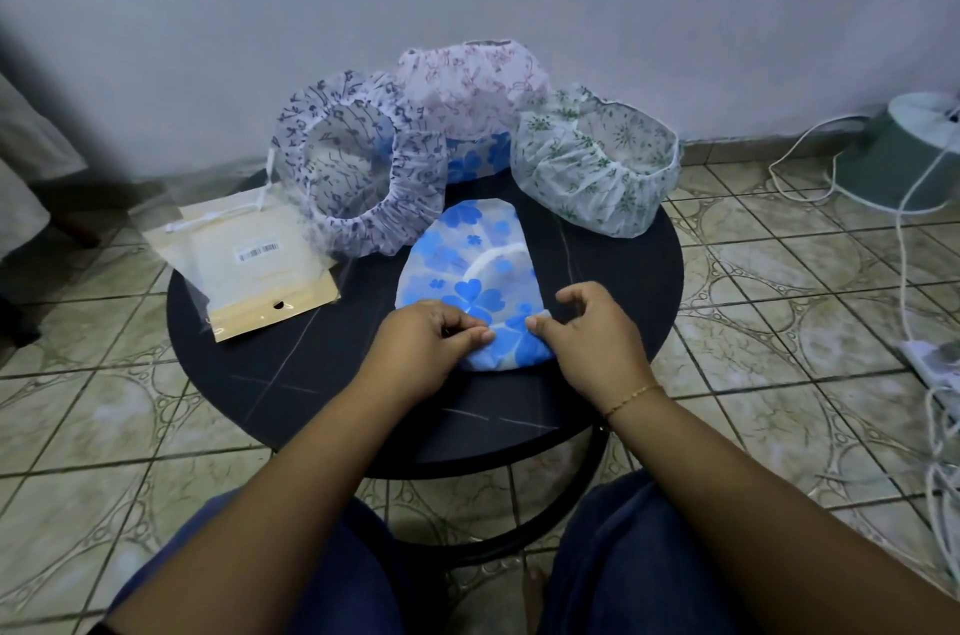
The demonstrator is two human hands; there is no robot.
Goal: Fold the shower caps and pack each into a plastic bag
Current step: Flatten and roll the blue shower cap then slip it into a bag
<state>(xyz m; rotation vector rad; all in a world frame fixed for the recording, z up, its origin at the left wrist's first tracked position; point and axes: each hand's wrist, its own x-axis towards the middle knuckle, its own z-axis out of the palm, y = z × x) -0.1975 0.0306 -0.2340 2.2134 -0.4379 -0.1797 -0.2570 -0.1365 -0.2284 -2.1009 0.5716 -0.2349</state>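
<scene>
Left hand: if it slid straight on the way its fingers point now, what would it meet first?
The left hand points right, across the near end of the blue flower cap it pinches. Straight on, it would first meet the thumb of the right hand, pinching the same fold; they look nearly touching.

Both forearms enter from the lower edge of the frame and are bare to the elbows; no sleeves show. The left hand (434, 340), just left of the frame's centre, wears no ring or band. The right hand (592, 340), just right of centre, has a thin gold chain bracelet (631, 399) round its wrist. Short, unpainted nails show on the left fingertips. At the bottom of the frame, both legs are covered by dark blue trousers (618, 556). A bare foot (535, 598) shows between the knees, at lower centre.
</scene>
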